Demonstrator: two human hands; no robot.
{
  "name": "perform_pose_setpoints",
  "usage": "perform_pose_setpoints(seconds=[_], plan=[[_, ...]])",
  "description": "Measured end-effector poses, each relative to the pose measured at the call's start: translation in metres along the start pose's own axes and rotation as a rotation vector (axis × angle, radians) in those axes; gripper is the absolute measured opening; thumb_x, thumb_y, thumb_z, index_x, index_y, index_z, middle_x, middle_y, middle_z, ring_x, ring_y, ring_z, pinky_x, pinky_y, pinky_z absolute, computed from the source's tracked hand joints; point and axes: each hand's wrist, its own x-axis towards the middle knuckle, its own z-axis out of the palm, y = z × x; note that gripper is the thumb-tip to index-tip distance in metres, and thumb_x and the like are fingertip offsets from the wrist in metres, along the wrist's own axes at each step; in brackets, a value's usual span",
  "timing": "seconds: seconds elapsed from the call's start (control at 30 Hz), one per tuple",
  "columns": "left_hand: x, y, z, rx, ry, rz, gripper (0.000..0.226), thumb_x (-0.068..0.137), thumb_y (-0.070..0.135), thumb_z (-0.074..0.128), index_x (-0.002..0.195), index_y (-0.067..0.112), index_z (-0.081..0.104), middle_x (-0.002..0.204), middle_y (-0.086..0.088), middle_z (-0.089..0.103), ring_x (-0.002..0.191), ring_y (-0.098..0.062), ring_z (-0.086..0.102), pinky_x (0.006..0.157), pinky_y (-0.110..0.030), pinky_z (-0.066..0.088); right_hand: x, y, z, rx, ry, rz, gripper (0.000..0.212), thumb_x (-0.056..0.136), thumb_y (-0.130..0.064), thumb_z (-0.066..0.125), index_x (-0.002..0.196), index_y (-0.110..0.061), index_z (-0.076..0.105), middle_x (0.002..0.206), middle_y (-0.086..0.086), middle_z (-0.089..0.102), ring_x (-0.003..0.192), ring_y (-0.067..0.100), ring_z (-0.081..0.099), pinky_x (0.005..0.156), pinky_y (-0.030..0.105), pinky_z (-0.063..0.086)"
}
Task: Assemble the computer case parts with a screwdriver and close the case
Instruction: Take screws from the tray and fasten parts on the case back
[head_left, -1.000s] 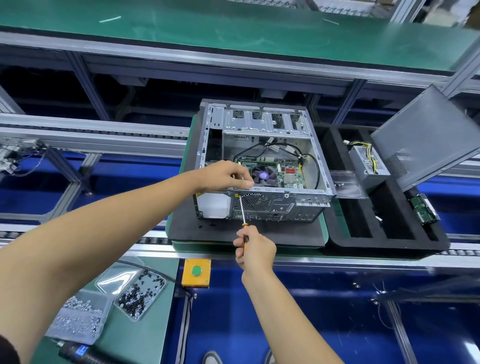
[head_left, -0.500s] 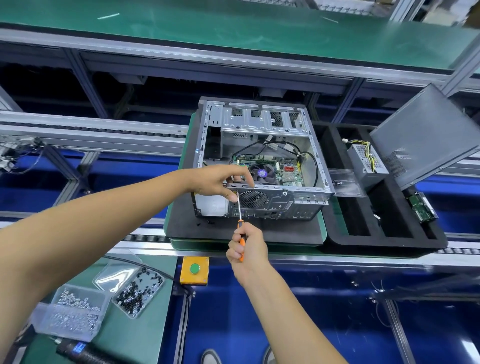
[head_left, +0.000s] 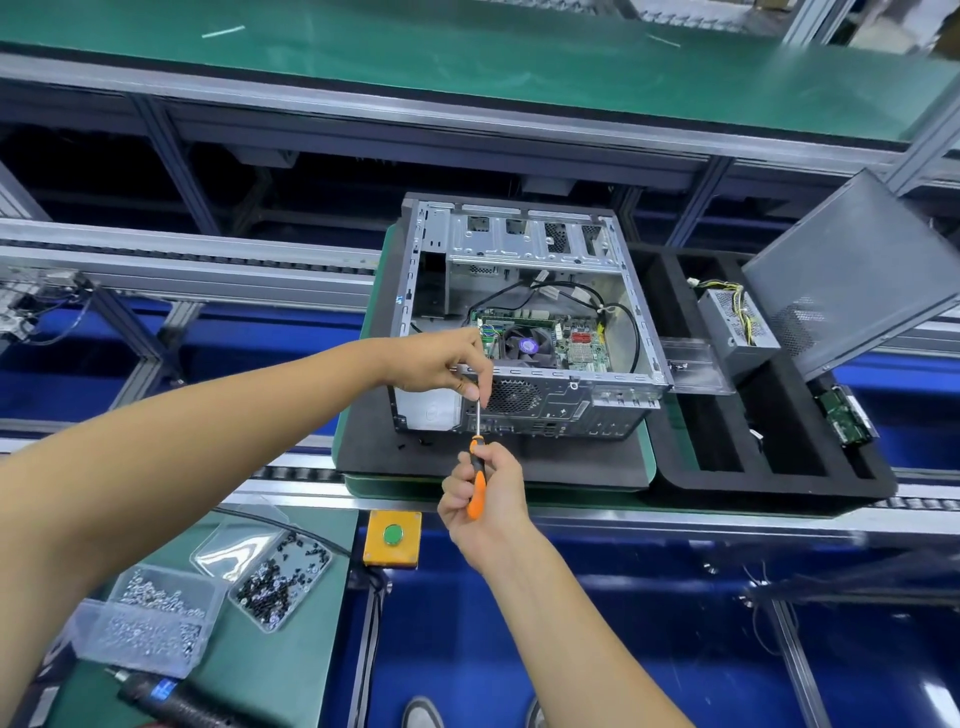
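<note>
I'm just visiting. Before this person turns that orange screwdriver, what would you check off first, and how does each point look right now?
1. Screwdriver gripped: ok, the right hand holds its orange handle.
2. Tip guided: ok, the left hand pinches the shaft near the tip at the computer case rear edge.
3. Screw seated on the tip: cannot tell, fingers hide it.
4. Case steady: ok, it lies on the black foam pad.
5. Side panel on: not ok, it leans apart at the right.

A yellow box with a green round button (head_left: 392, 536) sits on the conveyor's front rail. Two clear plastic trays (head_left: 156, 618) of small screws lie on the green bench (head_left: 291, 670).
</note>
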Motion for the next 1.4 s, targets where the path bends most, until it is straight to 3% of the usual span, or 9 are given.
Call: perform_pose_setpoints(seconds=[0.3, 0.43, 0.57, 0.7, 0.83, 0.97, 1.07, 1.17, 1.4], plan=[[0.0, 0.006, -0.002, 0.014, 0.001, -0.013, 0.008, 0.093, 0.029, 0.073, 0.096, 0.036, 0.071, 0.107, 0.0, 0.05, 0.105, -0.019, 0.052, 0.097, -0.048, 0.045, 0.0, 0.001, -0.002, -0.167, 0.127, -0.066, 0.011, 0.089, -0.018, 0.058, 0.089, -0.01, 0.066, 0.065, -0.002, 0.064, 0.041, 0.009, 0.044, 0.037, 0.019, 0.033], [-0.001, 0.008, -0.003, -0.01, -0.002, 0.008, 0.023, 0.095, 0.028, 0.07, 0.113, 0.039, 0.061, 0.116, 0.005, 0.05, 0.112, -0.014, 0.05, 0.093, -0.031, 0.044, 0.001, 0.0, 0.001, -0.182, 0.163, -0.122, 0.007, 0.086, -0.01, 0.057, 0.079, -0.01, 0.058, 0.058, -0.002, 0.052, 0.04, 0.009, 0.033, 0.035, 0.019, 0.024], [0.003, 0.009, -0.005, 0.036, -0.048, -0.008, 0.014, 0.095, 0.02, 0.071, 0.096, 0.033, 0.072, 0.11, -0.007, 0.046, 0.108, -0.018, 0.048, 0.085, -0.016, 0.042, 0.003, 0.0, 0.001, -0.241, 0.196, -0.185, 0.011, 0.083, 0.0, 0.053, 0.077, -0.009, 0.05, 0.052, -0.002, 0.046, 0.04, 0.01, 0.031, 0.035, 0.021, 0.02], [0.003, 0.01, -0.005, 0.065, -0.028, -0.008, 0.007, 0.093, 0.022, 0.073, 0.096, 0.028, 0.075, 0.109, -0.007, 0.047, 0.103, -0.016, 0.049, 0.081, -0.014, 0.043, 0.005, 0.0, -0.002, -0.228, 0.229, -0.215, 0.008, 0.084, 0.002, 0.055, 0.081, -0.006, 0.055, 0.051, 0.0, 0.05, 0.04, 0.011, 0.034, 0.036, 0.022, 0.022], [0.003, 0.008, -0.002, 0.117, 0.002, 0.016, 0.005, 0.093, 0.026, 0.073, 0.096, 0.028, 0.075, 0.105, -0.002, 0.048, 0.094, -0.004, 0.047, 0.074, -0.008, 0.035, 0.005, -0.001, -0.005, -0.316, 0.283, -0.262, 0.006, 0.087, -0.008, 0.058, 0.081, -0.007, 0.059, 0.057, 0.004, 0.066, 0.038, 0.013, 0.045, 0.037, 0.021, 0.028], [0.004, 0.004, 0.001, 0.143, 0.024, 0.011, 0.004, 0.093, 0.027, 0.073, 0.095, 0.029, 0.075, 0.104, 0.003, 0.048, 0.09, 0.001, 0.046, 0.074, -0.009, 0.034, 0.008, 0.0, -0.011, -0.571, 0.395, -0.413, 0.019, 0.092, -0.021, 0.054, 0.082, -0.011, 0.066, 0.067, -0.001, 0.075, 0.039, 0.012, 0.047, 0.047, 0.028, 0.034], [0.003, 0.003, 0.005, 0.144, 0.05, 0.002, 0.005, 0.093, 0.027, 0.072, 0.094, 0.032, 0.074, 0.102, 0.006, 0.048, 0.09, -0.001, 0.047, 0.075, -0.015, 0.037, 0.01, 0.003, -0.013, -0.536, 0.404, -0.48, 0.025, 0.091, -0.019, 0.057, 0.071, -0.013, 0.071, 0.056, -0.007, 0.066, 0.049, 0.015, 0.043, 0.05, 0.03, 0.033], [0.002, 0.004, 0.006, 0.127, 0.065, -0.003, 0.008, 0.093, 0.026, 0.072, 0.092, 0.034, 0.074, 0.103, 0.005, 0.05, 0.091, -0.002, 0.048, 0.075, -0.016, 0.038, 0.011, 0.006, -0.013, -0.568, 0.394, -0.554, 0.018, 0.092, -0.022, 0.065, 0.078, -0.012, 0.066, 0.058, -0.006, 0.06, 0.055, 0.017, 0.045, 0.056, 0.033, 0.036], [0.003, 0.005, 0.006, 0.075, 0.077, -0.006, 0.01, 0.092, 0.027, 0.073, 0.093, 0.037, 0.074, 0.104, 0.004, 0.051, 0.096, -0.002, 0.051, 0.076, -0.012, 0.038, 0.014, 0.003, -0.017, -0.625, 0.456, -0.687, 0.018, 0.09, -0.019, 0.066, 0.081, -0.009, 0.053, 0.063, 0.0, 0.069, 0.055, 0.016, 0.052, 0.056, 0.032, 0.04]])
